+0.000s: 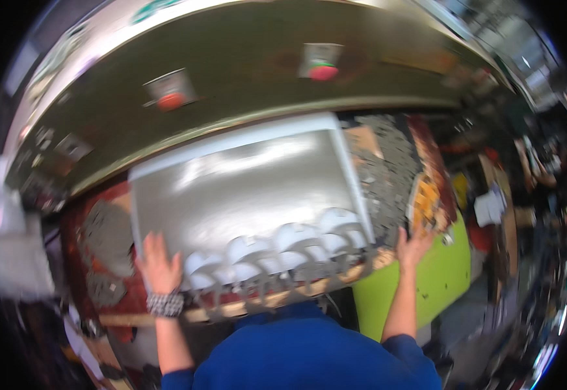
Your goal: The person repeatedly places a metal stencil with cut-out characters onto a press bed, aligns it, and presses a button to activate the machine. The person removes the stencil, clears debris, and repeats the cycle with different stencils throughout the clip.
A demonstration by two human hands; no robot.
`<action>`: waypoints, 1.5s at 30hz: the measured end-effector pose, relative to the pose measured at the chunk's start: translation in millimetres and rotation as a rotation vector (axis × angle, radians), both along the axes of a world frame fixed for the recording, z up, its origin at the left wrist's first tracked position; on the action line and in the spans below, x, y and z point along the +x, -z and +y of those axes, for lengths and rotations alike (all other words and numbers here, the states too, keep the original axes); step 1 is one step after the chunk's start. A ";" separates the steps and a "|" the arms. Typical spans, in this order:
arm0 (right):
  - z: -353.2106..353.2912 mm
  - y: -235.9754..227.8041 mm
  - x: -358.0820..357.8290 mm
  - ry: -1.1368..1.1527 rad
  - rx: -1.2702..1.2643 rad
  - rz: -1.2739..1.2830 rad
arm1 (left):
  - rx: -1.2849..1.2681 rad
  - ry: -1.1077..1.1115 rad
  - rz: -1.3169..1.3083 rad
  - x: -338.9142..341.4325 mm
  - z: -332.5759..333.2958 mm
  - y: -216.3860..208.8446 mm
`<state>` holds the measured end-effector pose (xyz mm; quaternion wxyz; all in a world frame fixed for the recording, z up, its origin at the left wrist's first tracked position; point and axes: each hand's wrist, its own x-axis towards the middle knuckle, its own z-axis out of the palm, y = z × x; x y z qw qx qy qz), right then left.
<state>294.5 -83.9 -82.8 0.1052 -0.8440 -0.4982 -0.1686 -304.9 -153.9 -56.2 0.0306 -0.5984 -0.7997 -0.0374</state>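
Note:
A large shiny grey sheet (264, 179) with white borders lies across the work surface. Along its near edge runs a row of curved cut-outs (296, 242), with thin grey strips hanging toward me. My left hand (160, 265), a patterned band on its wrist, lies at the sheet's near left corner with its fingers spread, holding nothing. At the right, my right hand (413, 246) has its fingers at the near end of a curved yellow-orange piece with a pale rim (425, 198). The fingers appear to grip that end, though blur softens the detail.
A dark green machine beam (244, 71) spans the far side, bearing an orange button (171, 101) and a pink button (324, 72). Grey scraps (387, 172) pile at the right, more scraps (106, 237) at the left. A lime-green panel (439, 273) sits near right.

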 end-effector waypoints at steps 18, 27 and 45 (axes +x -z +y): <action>17.2 -46.0 33.6 -0.190 0.863 2.004 | 0.043 -0.070 -0.019 -6.5 -23.2 20.9; 18.1 -27.5 -72.5 -0.119 0.995 3.271 | 0.080 -0.087 -0.032 7.0 -20.9 5.4; 7.1 -58.0 -503.9 -1.170 -0.075 0.694 | 0.440 -0.085 -0.402 -3.4 -27.1 4.1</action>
